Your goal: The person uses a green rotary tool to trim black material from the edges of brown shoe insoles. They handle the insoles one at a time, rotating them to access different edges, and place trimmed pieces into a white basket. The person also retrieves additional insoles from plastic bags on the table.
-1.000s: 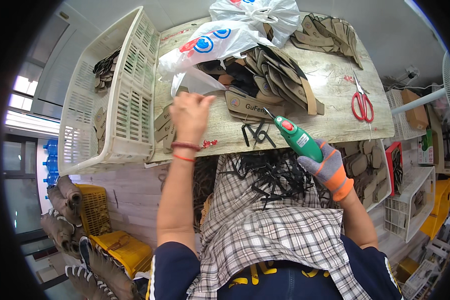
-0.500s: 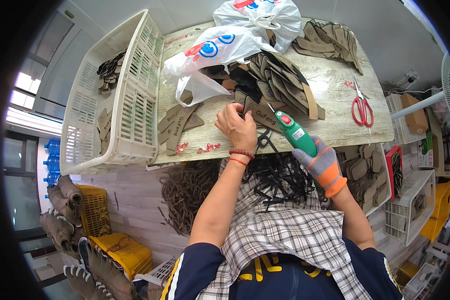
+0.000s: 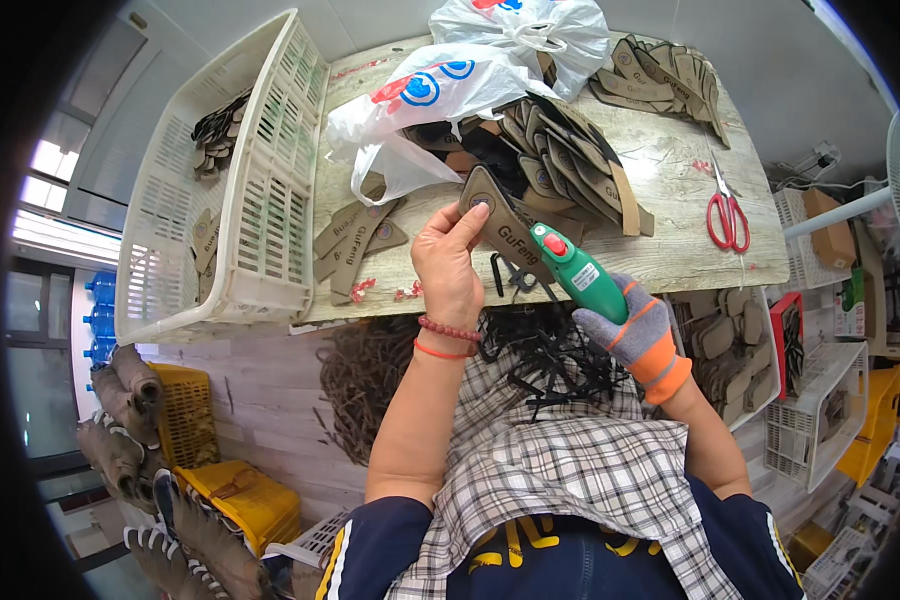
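My left hand [image 3: 448, 258] is bare and pinches a brown tapered fabric piece [image 3: 500, 228] near its rounded top, thumb on its face. The piece is raised over the table's near edge and tilted. In a grey and orange glove, my right hand [image 3: 625, 325] grips a green handheld power tool [image 3: 585, 278] with a red button. Its front end reaches the right edge of the fabric piece, and its tip is hidden. Behind them lies a heap of similar brown pieces [image 3: 560, 150]. Black strips [image 3: 550, 360] hang in my plaid apron's lap.
Loose brown pieces [image 3: 355, 245] lie left of my hands, beside a white plastic crate [image 3: 270, 200]. White plastic bags [image 3: 425, 110] sit behind. Red-handled scissors [image 3: 728, 222] and another stack of pieces [image 3: 660, 85] are at right. Dark trimmings [image 3: 355, 390] pile below the table.
My left hand has moved left and slightly down, lifting the fabric piece off the heap and turning it more upright. The green tool has shifted slightly down, its front now against the piece.
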Motion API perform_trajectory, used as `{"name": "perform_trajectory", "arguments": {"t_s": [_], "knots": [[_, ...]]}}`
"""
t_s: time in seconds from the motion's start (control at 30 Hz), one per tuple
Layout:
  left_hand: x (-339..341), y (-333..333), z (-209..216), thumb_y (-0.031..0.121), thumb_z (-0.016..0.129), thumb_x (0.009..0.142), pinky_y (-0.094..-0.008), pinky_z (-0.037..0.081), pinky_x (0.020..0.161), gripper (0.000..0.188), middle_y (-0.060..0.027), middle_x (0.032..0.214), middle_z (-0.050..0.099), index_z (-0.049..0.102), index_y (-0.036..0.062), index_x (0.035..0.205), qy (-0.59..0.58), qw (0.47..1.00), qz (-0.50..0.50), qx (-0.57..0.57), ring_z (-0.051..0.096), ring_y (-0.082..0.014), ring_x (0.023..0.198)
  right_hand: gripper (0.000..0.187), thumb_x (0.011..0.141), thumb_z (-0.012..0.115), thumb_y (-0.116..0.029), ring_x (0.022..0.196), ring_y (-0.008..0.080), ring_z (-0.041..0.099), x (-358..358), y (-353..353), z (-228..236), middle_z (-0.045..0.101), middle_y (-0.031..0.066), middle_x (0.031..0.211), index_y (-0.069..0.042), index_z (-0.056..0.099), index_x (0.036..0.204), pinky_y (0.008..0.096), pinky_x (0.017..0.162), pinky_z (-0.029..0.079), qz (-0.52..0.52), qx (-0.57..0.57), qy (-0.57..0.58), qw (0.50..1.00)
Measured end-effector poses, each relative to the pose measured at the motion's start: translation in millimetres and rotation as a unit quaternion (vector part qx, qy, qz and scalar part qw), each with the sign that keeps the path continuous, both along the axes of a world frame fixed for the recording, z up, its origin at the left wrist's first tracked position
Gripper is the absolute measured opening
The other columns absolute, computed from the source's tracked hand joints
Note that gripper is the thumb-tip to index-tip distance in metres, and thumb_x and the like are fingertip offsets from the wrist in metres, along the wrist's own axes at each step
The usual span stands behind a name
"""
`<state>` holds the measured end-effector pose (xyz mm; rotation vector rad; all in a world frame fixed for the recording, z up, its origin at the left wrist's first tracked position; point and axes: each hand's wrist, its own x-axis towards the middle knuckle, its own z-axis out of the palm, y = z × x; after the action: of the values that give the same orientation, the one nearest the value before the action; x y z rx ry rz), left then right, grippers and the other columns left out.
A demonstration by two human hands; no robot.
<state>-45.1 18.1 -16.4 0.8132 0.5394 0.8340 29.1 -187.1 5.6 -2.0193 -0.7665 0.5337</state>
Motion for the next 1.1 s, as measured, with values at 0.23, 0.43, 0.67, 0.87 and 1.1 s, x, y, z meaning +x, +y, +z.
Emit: {"name": "perform_trajectory", "arguments": {"t_s": [0.23, 0.43, 0.67, 0.87, 1.1], "knots": [[6.2, -13.7, -0.8, -0.002, 0.066, 0.077, -0.0207, 0.046, 0.068, 0.014, -0.0059, 0.084, 0.065, 0.062, -0.0019, 0.09, -0.012, 1.0, 0.007, -0.018, 0.058, -0.0095, 0.071, 0.052, 0.074, 0.075, -0.029, 0.052, 0.0073, 0.055, -3.2, -1.3, 5.7, 0.063, 0.0042, 0.07, 0.001, 0.053, 0.109, 0.0216, 0.047, 0.044, -0.005, 0.046, 0.082, 0.996], [2.8, -24.7, 0.9, -0.004, 0.066, 0.076, -0.0203, 0.047, 0.068, 0.011, -0.0058, 0.082, 0.065, 0.062, -0.0018, 0.086, 0.01, 0.998, -0.048, -0.049, 0.059, -0.0099, 0.071, 0.051, 0.073, 0.075, -0.029, 0.051, 0.0072, 0.055, -1.0, -2.4, 1.9, 0.063, 0.0044, 0.069, 0.001, 0.054, 0.109, 0.0216, 0.046, 0.044, -0.023, 0.041, 0.073, 0.996], [-4.7, -31.2, 4.2, -0.003, 0.065, 0.077, -0.0208, 0.047, 0.069, 0.011, -0.0057, 0.081, 0.064, 0.061, -0.0016, 0.086, 0.033, 0.993, -0.102, -0.048, 0.059, -0.0104, 0.072, 0.05, 0.073, 0.075, -0.028, 0.056, 0.0079, 0.057, 1.6, -2.3, 0.0, 0.063, 0.0055, 0.072, 0.002, 0.054, 0.107, 0.0217, 0.05, 0.045, -0.021, 0.069, 0.038, 0.997], [-14.6, -29.0, 13.2, 0.005, 0.059, 0.084, -0.0253, 0.051, 0.068, 0.008, -0.0075, 0.084, 0.064, 0.057, 0.0011, 0.091, 0.02, 0.983, -0.153, -0.103, 0.06, -0.0117, 0.069, 0.049, 0.073, 0.075, -0.028, 0.058, 0.0079, 0.058, 0.7, -6.1, 9.1, 0.064, 0.0055, 0.073, 0.001, 0.055, 0.107, 0.0218, 0.052, 0.046, -0.016, 0.056, 0.075, 0.995], [-17.5, -26.1, 15.4, 0.006, 0.059, 0.084, -0.0225, 0.051, 0.055, 0.007, -0.0054, 0.077, 0.062, 0.057, 0.0014, 0.088, 0.032, 0.988, -0.138, -0.069, 0.059, -0.0096, 0.062, 0.05, 0.072, 0.076, -0.03, 0.062, 0.009, 0.059, 3.1, -11.9, 2.9, 0.064, 0.0068, 0.075, 0.0, 0.055, 0.107, 0.024, 0.057, 0.048, 0.012, 0.068, 0.025, 0.997]]}}
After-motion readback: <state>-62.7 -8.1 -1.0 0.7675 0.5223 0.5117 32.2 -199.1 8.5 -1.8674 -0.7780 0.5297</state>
